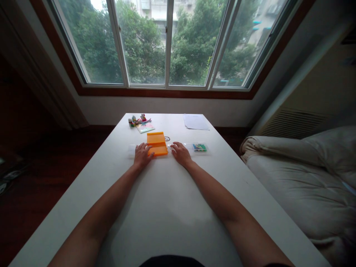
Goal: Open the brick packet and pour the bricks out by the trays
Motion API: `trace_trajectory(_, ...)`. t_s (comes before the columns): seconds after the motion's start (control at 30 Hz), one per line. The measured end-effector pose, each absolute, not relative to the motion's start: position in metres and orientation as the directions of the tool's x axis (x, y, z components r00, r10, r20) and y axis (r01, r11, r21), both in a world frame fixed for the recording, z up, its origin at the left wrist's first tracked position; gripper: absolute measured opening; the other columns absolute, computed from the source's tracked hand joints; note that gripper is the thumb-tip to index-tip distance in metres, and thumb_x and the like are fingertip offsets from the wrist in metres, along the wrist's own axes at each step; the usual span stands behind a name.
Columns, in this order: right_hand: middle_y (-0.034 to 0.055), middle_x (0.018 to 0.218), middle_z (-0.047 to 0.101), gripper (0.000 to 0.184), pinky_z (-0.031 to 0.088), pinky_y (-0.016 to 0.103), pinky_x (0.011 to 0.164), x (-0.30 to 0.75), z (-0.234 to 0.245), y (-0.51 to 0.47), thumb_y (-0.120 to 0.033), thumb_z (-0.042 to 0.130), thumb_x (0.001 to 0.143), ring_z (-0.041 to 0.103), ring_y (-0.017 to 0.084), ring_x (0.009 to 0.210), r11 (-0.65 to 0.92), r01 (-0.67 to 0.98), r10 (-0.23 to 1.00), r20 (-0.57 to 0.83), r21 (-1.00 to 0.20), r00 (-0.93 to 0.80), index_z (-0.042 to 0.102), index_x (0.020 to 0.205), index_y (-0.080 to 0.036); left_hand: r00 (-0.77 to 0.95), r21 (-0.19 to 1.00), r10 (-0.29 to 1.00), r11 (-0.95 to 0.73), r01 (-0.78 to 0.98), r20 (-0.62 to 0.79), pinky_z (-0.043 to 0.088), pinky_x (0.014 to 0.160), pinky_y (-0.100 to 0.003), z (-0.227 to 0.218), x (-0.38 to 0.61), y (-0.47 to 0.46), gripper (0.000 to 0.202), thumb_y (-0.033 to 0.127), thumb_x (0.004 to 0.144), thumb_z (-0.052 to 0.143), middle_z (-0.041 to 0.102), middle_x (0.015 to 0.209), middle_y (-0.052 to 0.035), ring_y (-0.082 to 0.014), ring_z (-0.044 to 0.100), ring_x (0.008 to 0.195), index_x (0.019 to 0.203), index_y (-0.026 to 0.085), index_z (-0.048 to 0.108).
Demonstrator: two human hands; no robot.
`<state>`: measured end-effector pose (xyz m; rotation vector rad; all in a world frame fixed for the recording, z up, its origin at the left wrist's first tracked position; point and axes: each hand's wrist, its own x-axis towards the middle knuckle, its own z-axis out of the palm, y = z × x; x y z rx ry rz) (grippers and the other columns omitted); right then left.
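An orange plastic case (157, 138) lies unfolded on the white table, its two halves joined by a crease across the middle. My left hand (142, 155) is at the near half's left edge, with fingers and thumb against the plastic. To the right of the case is my right hand (181, 152), its fingers apart and slightly bent toward the orange edge. I see nothing clearly held in it. Clear plastic (187, 146) lies flat around and under both hands. At its right end sits a clear box of small green, blue and yellow pieces (199, 147).
Small toy figures (133, 121) stand at the far left of the table (167, 207), beside a colourful card (145, 127). White paper sheets (196, 121) lie at the far right. Just behind the case is a dark loop (167, 138). A covered sofa (300, 178) stands to the right.
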<state>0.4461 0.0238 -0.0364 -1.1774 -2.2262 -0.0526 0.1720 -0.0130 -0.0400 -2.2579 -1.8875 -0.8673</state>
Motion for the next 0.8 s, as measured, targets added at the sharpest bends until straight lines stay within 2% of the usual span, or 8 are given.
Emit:
trace_trajectory(0.17, 0.0091, 0.125, 0.058, 0.031, 0.046, 0.039, 0.106, 0.447, -0.034, 0.022, -0.016, 0.057, 0.091, 0.053, 0.023, 0.118, 0.579, 0.781, 0.753, 0.521, -0.236, -0.401, 0.065, 0.120, -0.023, 0.068, 0.254, 0.894, -0.198, 0.947, 0.442, 0.015, 0.120, -0.061, -0.039, 0.175, -0.020, 0.032, 0.045, 0.091, 0.057, 0.055, 0.143, -0.0093, -0.0340, 0.037, 0.141, 0.114, 0.027, 0.070)
trace_trajectory(0.43, 0.0090, 0.124, 0.056, 0.031, 0.053, 0.035, 0.094, 0.449, -0.030, 0.018, -0.020, 0.053, 0.095, 0.057, 0.021, 0.109, 0.553, 0.766, 0.783, 0.519, -0.328, -0.343, 0.061, 0.124, -0.024, 0.033, 0.329, 0.910, -0.182, 0.926, 0.413, 0.014, 0.118, -0.064, -0.037, 0.174, -0.020, 0.017, 0.039, 0.089, 0.059, 0.065, 0.130, -0.0069, -0.0347, 0.040, 0.137, 0.092, 0.027, 0.070)
trace_trajectory(0.6, 0.0084, 0.122, 0.057, 0.029, 0.051, 0.034, 0.094, 0.451, -0.029, 0.021, -0.020, 0.053, 0.094, 0.058, 0.021, 0.107, 0.565, 0.743, 0.775, 0.538, -0.358, -0.330, 0.063, 0.121, -0.023, 0.009, 0.351, 0.905, -0.174, 0.920, 0.426, 0.015, 0.118, -0.064, -0.032, 0.173, -0.023, 0.012, 0.034, 0.087, 0.059, 0.070, 0.120, -0.0078, -0.0350, 0.043, 0.135, 0.081, 0.024, 0.064)
trace_trajectory(0.8, 0.0095, 0.110, 0.063, 0.028, 0.043, 0.043, 0.102, 0.463, -0.028, 0.028, -0.028, 0.064, 0.090, 0.056, 0.026, 0.106, 0.508, 0.795, 0.787, 0.554, -0.332, -0.272, 0.067, 0.117, -0.021, -0.009, 0.334, 0.897, -0.155, 0.930, 0.443, 0.017, 0.117, -0.064, -0.031, 0.172, -0.025, 0.011, 0.030, 0.087, 0.057, 0.071, 0.112, -0.0086, -0.0353, 0.044, 0.133, 0.080, 0.023, 0.062)
